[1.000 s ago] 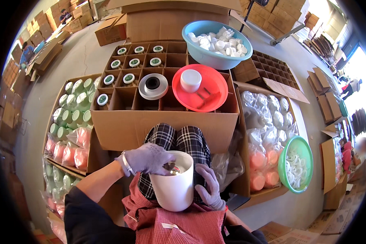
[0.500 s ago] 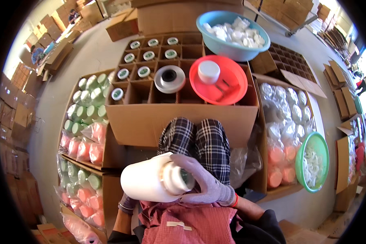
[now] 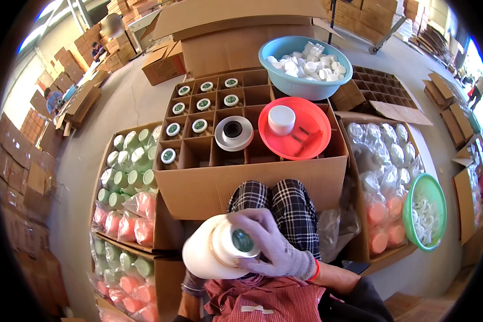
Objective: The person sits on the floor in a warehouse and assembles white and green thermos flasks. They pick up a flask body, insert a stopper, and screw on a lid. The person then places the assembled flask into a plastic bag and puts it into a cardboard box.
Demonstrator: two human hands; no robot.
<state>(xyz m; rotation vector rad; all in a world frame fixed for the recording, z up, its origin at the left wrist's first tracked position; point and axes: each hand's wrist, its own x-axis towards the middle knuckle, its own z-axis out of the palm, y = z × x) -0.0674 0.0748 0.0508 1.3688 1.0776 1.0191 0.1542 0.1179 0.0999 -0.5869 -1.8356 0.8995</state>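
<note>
A: Where's the white jar (image 3: 206,255)?
B: Just on the person's side of the divided carton (image 3: 241,196), tilted over the lap, its neck toward the right.

A: And the hands?
B: The right hand (image 3: 279,244) is clasped round the neck end, fingers and thumb on either side. The left hand (image 3: 194,283) is low beneath the jar and mostly hidden; I can't make out whether it grips or only supports.

A: How finished does that jar look?
B: A green-centred top (image 3: 242,240) shows at the neck, ringed in white. Whether it is tight, the view doesn't show. The jar isn't in a carton cell.

A: What's done inside the carton?
B: Nine similar white-and-green tops (image 3: 199,125) show in its cells, toward the left and back. I'd judge that the finished share.

A: And left?
B: Several cells at the carton's front and right show no top. Some are hidden: a silver disc with a black centre (image 3: 234,133) lies over the middle, and a red dish (image 3: 284,146) holding a white tub (image 3: 282,119) covers the right front.

A: Anything farther out?
B: A blue basin (image 3: 300,88) of small white pieces (image 3: 311,65) at the carton's back right corner; bagged green containers (image 3: 135,177) to its left; a green basket (image 3: 409,222) of white rings (image 3: 425,214) to its right. Plenty of loose supply, by the look.
</note>
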